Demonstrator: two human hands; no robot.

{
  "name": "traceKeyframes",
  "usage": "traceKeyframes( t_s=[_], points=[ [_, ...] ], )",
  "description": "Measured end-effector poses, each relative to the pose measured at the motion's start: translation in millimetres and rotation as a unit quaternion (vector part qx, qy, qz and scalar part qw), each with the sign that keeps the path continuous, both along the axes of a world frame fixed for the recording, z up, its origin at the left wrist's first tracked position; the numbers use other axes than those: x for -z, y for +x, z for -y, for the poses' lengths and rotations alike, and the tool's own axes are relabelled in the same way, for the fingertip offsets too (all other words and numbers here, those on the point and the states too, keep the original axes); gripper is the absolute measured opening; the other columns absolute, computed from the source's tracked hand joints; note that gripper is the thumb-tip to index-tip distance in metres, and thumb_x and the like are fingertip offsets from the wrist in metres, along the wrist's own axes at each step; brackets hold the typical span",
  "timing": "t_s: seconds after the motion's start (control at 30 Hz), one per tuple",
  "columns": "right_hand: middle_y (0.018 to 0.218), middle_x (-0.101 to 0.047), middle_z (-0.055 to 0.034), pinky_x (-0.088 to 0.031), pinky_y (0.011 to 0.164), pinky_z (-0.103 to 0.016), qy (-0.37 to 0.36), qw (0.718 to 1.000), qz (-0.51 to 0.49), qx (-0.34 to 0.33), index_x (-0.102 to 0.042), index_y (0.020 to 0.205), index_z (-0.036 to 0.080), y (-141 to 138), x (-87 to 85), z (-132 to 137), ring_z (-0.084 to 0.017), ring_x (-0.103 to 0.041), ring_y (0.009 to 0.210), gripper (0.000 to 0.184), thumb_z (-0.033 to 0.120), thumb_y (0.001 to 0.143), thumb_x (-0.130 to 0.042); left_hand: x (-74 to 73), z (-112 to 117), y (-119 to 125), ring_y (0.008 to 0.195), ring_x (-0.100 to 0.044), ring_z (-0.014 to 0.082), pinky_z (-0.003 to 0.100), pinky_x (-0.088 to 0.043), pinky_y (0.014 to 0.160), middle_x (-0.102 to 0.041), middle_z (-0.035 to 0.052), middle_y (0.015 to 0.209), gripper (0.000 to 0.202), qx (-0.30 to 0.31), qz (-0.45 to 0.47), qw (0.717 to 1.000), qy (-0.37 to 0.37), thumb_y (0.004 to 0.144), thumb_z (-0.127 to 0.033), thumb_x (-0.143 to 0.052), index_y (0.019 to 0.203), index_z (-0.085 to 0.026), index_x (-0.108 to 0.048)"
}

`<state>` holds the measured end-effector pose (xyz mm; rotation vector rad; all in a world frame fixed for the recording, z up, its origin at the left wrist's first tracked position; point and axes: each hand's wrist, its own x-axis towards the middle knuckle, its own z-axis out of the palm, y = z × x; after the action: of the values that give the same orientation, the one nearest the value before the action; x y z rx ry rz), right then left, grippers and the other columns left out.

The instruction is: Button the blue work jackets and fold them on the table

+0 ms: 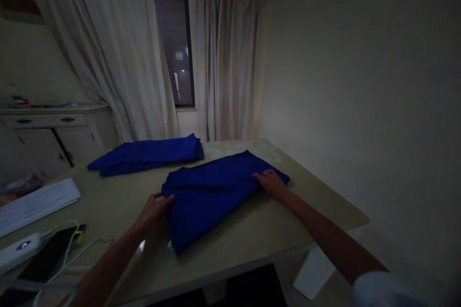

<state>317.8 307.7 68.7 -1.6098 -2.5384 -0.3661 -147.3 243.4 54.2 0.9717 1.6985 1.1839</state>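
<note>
A blue cloth garment [212, 187], folded into a rough wedge shape, lies on the table in front of me; its exact kind does not show. At its left edge, my left hand [154, 206] pinches the fabric between thumb and fingers. My right hand [270, 182] grips the near edge toward the right end, thumb on top and the other fingers partly hidden by the cloth. Behind it, a second blue folded garment [147, 153] rests flat, touched by neither hand.
The pale table [288, 220] ends at a wall on the right. On the left are a printed paper stack [39, 204], a white power bank [21, 252], a dark phone [48, 259] and a loose white cable [81, 254]. A cabinet [57, 134] and curtains [230, 57] stand behind.
</note>
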Motion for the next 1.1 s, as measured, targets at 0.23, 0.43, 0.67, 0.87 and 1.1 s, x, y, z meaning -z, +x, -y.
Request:
traceKeyframes(
  t_s=[0.23, 0.43, 0.67, 0.87, 1.1],
  points=[
    [0.144, -0.06, -0.0228, -0.04, 0.109, -0.053, 0.027, 0.96, -0.117, 0.253, -0.045, 0.154, 0.015, 34, -70.3, -28, -0.036, -0.06, 0.129, 0.057, 0.013, 0.097, -0.047, 31.3, 74, 12, 0.045, -0.051, 0.0168, 0.024, -0.032, 0.046, -0.057, -0.0061, 0.057, 0.072, 0.129, -0.06, 0.99, 0.016, 0.073, -0.089, -0.055, 0.105, -0.025, -0.047],
    [0.156, -0.05, -0.0209, -0.038, 0.117, -0.053, -0.111, 0.975, -0.188, 0.028, -0.035, 0.162, 0.017, -105, -6.6, 46, -0.038, -0.048, 0.143, 0.084, 0.066, 0.096, -0.054, 22.4, 57, 31, 0.05, -0.055, 0.0178, 0.027, -0.036, 0.049, -0.065, -0.0023, 0.066, 0.072, 0.204, -0.111, 0.972, 0.038, 0.075, -0.088, -0.052, 0.109, -0.025, -0.049],
    [0.161, -0.045, -0.0191, -0.03, 0.116, -0.069, -0.116, 0.987, -0.098, 0.043, -0.018, 0.168, 0.024, -118, 42.8, 49, -0.041, -0.037, 0.15, 0.074, 0.037, 0.101, -0.047, 17.4, 29, 53, 0.049, -0.053, 0.0158, 0.029, -0.043, 0.049, -0.067, -0.0015, 0.073, 0.073, 0.261, -0.109, 0.957, 0.058, 0.084, -0.081, -0.049, 0.126, -0.021, -0.046],
    [0.148, -0.061, -0.0106, -0.045, 0.11, -0.042, -0.091, 0.993, -0.039, 0.063, -0.044, 0.159, 0.026, -3, 11.5, -44, -0.027, -0.06, 0.13, 0.068, 0.008, 0.093, -0.043, 16.1, -30, 52, 0.052, -0.057, 0.0167, 0.029, -0.047, 0.053, -0.068, 0.0006, 0.075, 0.063, 0.237, -0.137, 0.958, 0.085, 0.09, -0.07, -0.047, 0.129, -0.019, -0.047],
    [0.147, -0.059, -0.0171, -0.036, 0.116, -0.055, 0.03, 0.973, -0.107, 0.202, -0.043, 0.156, 0.021, 26, 43.4, -72, -0.034, -0.056, 0.134, 0.061, 0.022, 0.096, -0.047, 19.7, -133, 46, 0.103, -0.071, 0.028, 0.041, -0.054, 0.093, -0.071, 0.0208, 0.124, 0.046, 0.141, -0.395, 0.896, 0.147, 0.093, -0.028, -0.048, 0.135, -0.01, -0.054]
  ],
)
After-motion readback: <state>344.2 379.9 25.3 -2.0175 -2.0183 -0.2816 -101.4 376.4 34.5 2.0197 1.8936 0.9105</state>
